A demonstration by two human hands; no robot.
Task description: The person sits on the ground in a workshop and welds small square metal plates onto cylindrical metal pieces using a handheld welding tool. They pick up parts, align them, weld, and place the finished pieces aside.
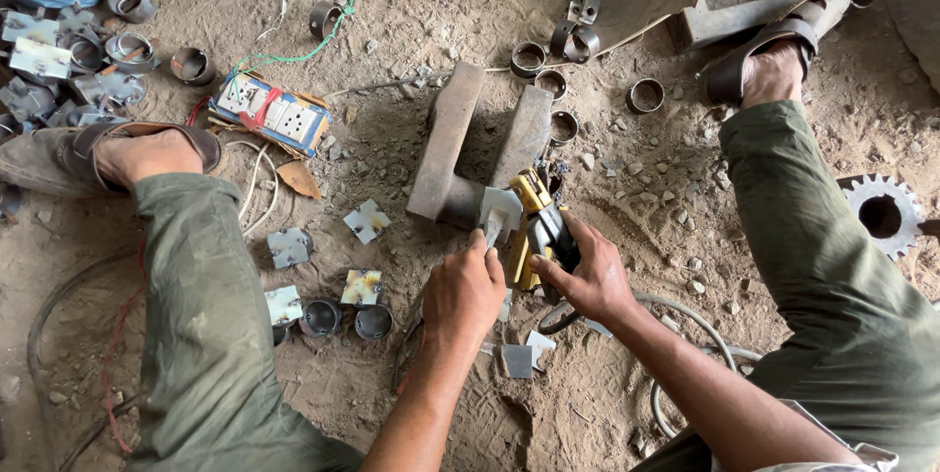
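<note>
Metal plate (500, 208) pinched in left hand (463, 291), beside right hand (587, 281)

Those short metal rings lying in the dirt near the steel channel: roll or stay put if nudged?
The metal rings lie flat on their open ends, so a nudge would probably slide them, not roll them. Loose, gritty ground likely drags on them. They look rigid and fairly heavy for their size; tipped on edge, they could roll.

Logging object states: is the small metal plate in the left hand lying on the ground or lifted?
Lifted: left hand holds the metal plate against the steel block.
</note>
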